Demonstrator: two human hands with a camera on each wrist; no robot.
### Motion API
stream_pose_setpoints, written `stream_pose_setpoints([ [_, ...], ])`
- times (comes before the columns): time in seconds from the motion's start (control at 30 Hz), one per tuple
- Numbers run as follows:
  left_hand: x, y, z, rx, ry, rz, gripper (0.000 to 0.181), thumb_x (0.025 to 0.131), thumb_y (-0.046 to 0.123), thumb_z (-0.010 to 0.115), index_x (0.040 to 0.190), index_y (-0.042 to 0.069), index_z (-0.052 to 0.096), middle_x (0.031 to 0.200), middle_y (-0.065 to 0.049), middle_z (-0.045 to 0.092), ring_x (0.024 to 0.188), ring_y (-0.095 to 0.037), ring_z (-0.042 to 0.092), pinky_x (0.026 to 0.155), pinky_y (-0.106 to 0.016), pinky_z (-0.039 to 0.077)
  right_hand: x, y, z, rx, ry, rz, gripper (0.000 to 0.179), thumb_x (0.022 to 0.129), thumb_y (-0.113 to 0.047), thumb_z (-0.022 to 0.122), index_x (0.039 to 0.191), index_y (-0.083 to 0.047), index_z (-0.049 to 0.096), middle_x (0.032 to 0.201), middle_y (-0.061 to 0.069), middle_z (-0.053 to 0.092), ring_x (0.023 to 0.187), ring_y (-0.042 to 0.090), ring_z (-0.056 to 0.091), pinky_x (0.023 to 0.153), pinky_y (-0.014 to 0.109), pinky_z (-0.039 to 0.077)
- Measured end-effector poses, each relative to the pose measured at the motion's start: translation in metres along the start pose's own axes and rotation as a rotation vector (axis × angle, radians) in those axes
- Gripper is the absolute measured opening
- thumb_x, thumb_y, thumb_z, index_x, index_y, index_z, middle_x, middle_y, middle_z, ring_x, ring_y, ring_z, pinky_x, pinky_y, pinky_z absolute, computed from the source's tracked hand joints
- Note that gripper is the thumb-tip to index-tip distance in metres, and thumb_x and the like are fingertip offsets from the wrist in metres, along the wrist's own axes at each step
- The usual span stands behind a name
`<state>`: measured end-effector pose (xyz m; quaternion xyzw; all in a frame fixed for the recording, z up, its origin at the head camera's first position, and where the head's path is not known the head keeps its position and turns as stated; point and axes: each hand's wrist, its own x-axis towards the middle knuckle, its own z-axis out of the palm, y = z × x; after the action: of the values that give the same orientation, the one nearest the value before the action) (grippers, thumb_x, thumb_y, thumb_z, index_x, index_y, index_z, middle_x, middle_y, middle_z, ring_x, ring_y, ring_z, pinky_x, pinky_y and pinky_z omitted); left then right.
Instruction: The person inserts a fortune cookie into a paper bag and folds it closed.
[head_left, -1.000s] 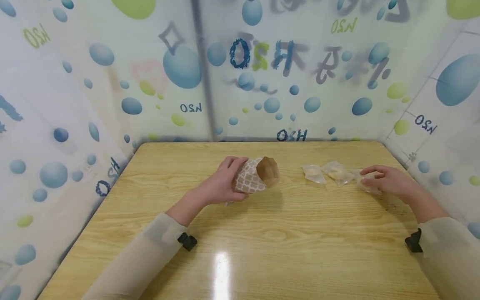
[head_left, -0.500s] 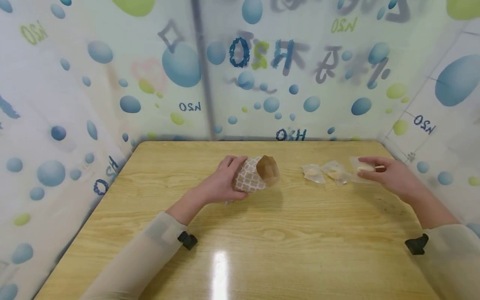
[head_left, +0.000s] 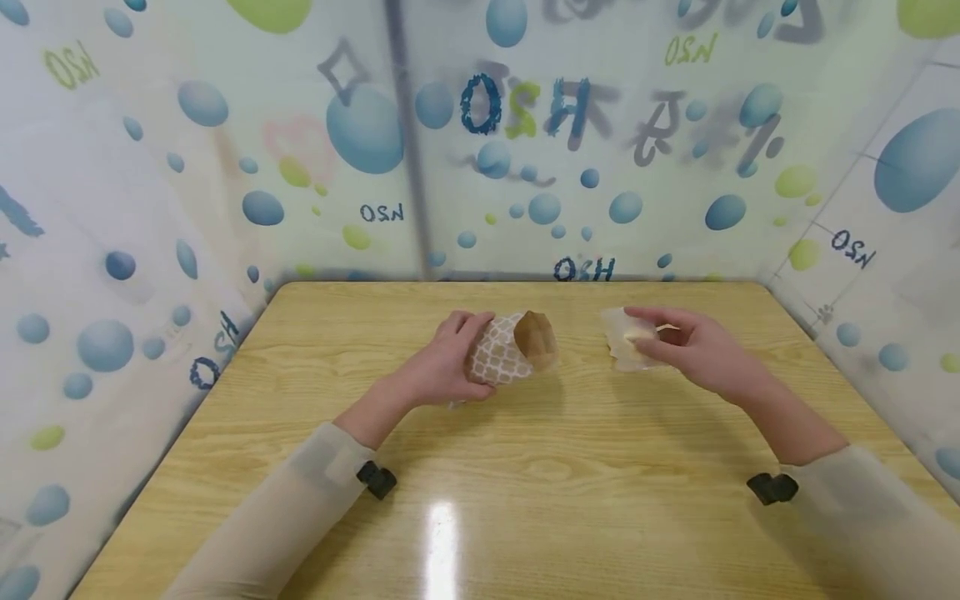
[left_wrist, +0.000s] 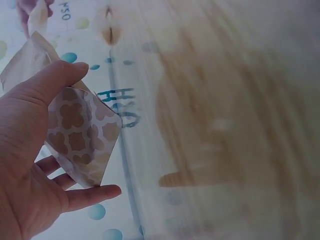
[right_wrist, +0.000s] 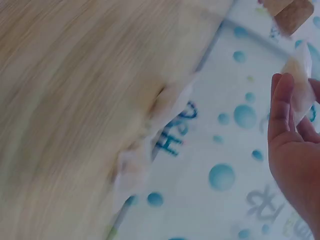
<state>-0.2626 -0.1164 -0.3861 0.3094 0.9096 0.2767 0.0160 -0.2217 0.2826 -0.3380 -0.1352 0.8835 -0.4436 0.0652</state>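
My left hand [head_left: 450,358] grips a brown paper bag [head_left: 501,352] with a white lattice print, tilted so that its open mouth faces right. In the left wrist view, thumb and fingers wrap the bag's lower end [left_wrist: 80,132]. Between the thumb and fingers of my right hand [head_left: 708,350] is a small translucent packet [head_left: 628,340] with something pale inside, held above the table to the right of the bag's mouth. Two similar packets lie on the table, blurred in the right wrist view: one packet [right_wrist: 172,102] and another packet [right_wrist: 132,172]. From the head they are mostly hidden.
The wooden table [head_left: 525,500] reaches back to a fabric wall [head_left: 637,217] printed with bubbles and letters. More of this fabric stands at the left and right sides. Small dark cameras [head_left: 377,479] are strapped to both wrists.
My right hand has picked up the rightmost packet and carried it left, over the other two, towards the bag. My left hand and the bag have stayed in place.
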Motion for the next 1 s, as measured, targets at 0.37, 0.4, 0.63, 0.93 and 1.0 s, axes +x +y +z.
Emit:
stream_pose_setpoints([
  [0.37, 0.002, 0.002, 0.002, 0.016, -0.015, 0.000, 0.118, 0.082, 0.026, 0.097, 0.173, 0.014, 0.025, 0.162, -0.021, 0.036, 0.144, -0.038, 0.044, 0.120, -0.057, 0.048, 0.024, -0.042, 0.040, 0.017, -0.029, -0.095, 0.045, 0.103, -0.031, 0.079, 0.145, -0.019, 0.069, 0.111, 0.011, 0.069, 0.091, 0.023, 0.063, 0.071, 0.032, 0.054],
  [0.4, 0.002, 0.002, 0.003, 0.013, -0.020, 0.000, 0.118, 0.082, 0.026, 0.097, 0.173, 0.014, 0.024, 0.162, -0.021, 0.036, 0.144, -0.038, 0.044, 0.120, -0.057, 0.049, 0.026, -0.042, 0.042, 0.014, -0.036, -0.102, 0.045, 0.103, -0.031, 0.079, 0.145, -0.018, 0.070, 0.112, 0.011, 0.068, 0.090, 0.024, 0.063, 0.070, 0.031, 0.054],
  [0.63, 0.003, 0.004, 0.006, -0.007, -0.051, 0.013, 0.118, 0.082, 0.028, 0.097, 0.174, 0.018, 0.023, 0.163, -0.019, 0.034, 0.145, -0.035, 0.042, 0.119, -0.055, 0.049, 0.036, -0.041, 0.054, -0.041, -0.020, -0.144, 0.045, 0.102, -0.028, 0.080, 0.144, -0.014, 0.071, 0.116, 0.012, 0.066, 0.085, 0.023, 0.061, 0.067, 0.031, 0.054],
  [0.93, 0.003, 0.006, 0.007, -0.024, -0.044, 0.024, 0.118, 0.082, 0.031, 0.097, 0.174, 0.015, 0.025, 0.159, -0.018, 0.037, 0.142, -0.034, 0.043, 0.119, -0.055, 0.048, 0.042, -0.039, 0.069, -0.105, 0.014, -0.208, 0.045, 0.100, -0.021, 0.082, 0.143, -0.012, 0.071, 0.105, 0.009, 0.062, 0.076, 0.020, 0.055, 0.068, 0.030, 0.050],
  [1.0, 0.003, 0.006, 0.008, -0.028, -0.047, 0.023, 0.117, 0.082, 0.031, 0.096, 0.174, 0.014, 0.025, 0.159, -0.018, 0.037, 0.141, -0.034, 0.043, 0.119, -0.055, 0.048, 0.042, -0.039, 0.070, -0.111, 0.013, -0.203, 0.047, 0.101, -0.022, 0.082, 0.145, -0.012, 0.070, 0.105, 0.009, 0.062, 0.076, 0.019, 0.054, 0.068, 0.030, 0.050],
])
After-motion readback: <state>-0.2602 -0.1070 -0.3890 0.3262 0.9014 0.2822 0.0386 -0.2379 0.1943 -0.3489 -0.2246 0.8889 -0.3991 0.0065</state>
